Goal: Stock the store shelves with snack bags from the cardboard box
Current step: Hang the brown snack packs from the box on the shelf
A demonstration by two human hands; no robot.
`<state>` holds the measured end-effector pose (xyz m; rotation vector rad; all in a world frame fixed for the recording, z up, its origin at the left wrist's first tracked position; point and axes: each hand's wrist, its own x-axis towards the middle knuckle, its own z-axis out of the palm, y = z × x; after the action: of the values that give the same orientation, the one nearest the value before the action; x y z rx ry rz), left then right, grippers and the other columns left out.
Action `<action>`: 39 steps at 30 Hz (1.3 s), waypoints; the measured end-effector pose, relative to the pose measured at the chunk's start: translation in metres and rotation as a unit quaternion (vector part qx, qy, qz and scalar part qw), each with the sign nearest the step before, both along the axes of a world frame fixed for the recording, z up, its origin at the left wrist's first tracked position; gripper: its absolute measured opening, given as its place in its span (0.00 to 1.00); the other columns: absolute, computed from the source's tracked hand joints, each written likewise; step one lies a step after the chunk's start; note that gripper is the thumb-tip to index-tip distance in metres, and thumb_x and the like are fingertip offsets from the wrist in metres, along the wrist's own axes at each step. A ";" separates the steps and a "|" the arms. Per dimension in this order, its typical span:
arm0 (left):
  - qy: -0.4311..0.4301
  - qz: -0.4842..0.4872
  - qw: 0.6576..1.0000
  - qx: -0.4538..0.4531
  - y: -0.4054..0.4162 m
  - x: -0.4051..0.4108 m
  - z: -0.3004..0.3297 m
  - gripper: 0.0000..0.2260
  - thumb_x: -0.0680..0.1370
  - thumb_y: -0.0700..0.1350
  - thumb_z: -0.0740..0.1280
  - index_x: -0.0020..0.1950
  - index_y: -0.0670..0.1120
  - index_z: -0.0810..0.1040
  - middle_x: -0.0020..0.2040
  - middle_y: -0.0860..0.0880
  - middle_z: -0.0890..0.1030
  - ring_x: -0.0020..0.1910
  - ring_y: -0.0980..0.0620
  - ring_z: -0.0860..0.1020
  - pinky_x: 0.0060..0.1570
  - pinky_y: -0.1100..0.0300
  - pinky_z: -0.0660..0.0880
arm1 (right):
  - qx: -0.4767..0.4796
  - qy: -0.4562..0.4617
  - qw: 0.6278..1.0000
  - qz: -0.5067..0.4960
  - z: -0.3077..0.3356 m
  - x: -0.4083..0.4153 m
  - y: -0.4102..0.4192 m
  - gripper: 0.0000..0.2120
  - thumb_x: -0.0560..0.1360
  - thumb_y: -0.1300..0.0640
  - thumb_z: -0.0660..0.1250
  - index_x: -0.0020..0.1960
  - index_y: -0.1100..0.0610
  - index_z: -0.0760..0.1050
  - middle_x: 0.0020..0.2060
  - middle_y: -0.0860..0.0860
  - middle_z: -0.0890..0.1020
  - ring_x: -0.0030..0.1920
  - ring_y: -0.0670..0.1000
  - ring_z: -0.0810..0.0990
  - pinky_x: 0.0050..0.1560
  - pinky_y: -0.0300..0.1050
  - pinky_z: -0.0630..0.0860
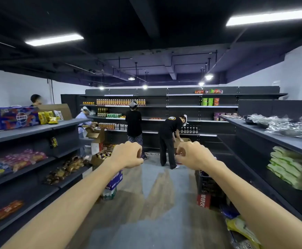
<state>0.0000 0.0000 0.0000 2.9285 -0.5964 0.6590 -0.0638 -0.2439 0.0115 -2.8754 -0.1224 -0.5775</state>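
Standing in the aisle, the person extends both arms forward, left hand [128, 155] and right hand [191, 154] well apart, fingers curled; whether either pinches anything cannot be told. An open cardboard box [100, 157] of snack bags sits on the floor at left, just behind the left hand, beside the partly filled left shelves [38, 159]. Judged step: between loads. Next move calls for reaching down into the box.

shop | stocked shelves [157, 106] (drinks, snacks) | staff [134, 123] restocking
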 end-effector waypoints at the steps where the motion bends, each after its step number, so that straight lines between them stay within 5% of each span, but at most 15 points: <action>1: -0.002 -0.002 1.000 -0.004 0.004 0.017 0.001 0.08 0.71 0.56 0.66 0.42 0.53 0.76 0.45 0.52 0.81 0.43 0.50 0.79 0.43 0.56 0.77 | 0.008 0.000 1.000 0.002 0.002 0.016 0.002 0.09 0.75 0.46 0.65 0.53 0.46 0.78 0.49 0.47 0.81 0.48 0.53 0.78 0.49 0.49 0.76; 25: 0.020 0.091 0.995 -0.032 0.006 0.389 -0.005 0.08 0.74 0.55 0.67 0.46 0.53 0.77 0.46 0.53 0.80 0.44 0.53 0.78 0.40 0.59 0.73 | 0.014 0.033 0.992 0.119 -0.002 0.443 0.009 0.11 0.72 0.41 0.65 0.49 0.46 0.76 0.45 0.46 0.82 0.47 0.52 0.81 0.49 0.50 0.79; 30: 0.044 0.148 0.988 -0.027 0.040 0.449 -0.025 0.07 0.73 0.56 0.67 0.44 0.54 0.77 0.45 0.55 0.78 0.42 0.55 0.76 0.37 0.60 0.68 | 0.004 0.069 0.981 0.181 -0.026 0.526 0.042 0.12 0.76 0.44 0.65 0.55 0.49 0.77 0.49 0.47 0.82 0.47 0.50 0.80 0.43 0.44 0.74; 39: 0.053 0.213 0.974 -0.054 0.138 0.592 -0.059 0.06 0.73 0.56 0.67 0.43 0.55 0.77 0.45 0.56 0.80 0.41 0.55 0.76 0.39 0.60 0.69 | -0.021 0.082 0.969 0.232 -0.052 0.687 0.135 0.15 0.76 0.43 0.64 0.57 0.50 0.77 0.51 0.48 0.83 0.49 0.51 0.81 0.52 0.50 0.80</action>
<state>0.5917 0.1379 -0.0592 2.9811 0.0833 0.5412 0.6235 -0.1084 -0.0410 -2.7719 -0.7615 -0.2482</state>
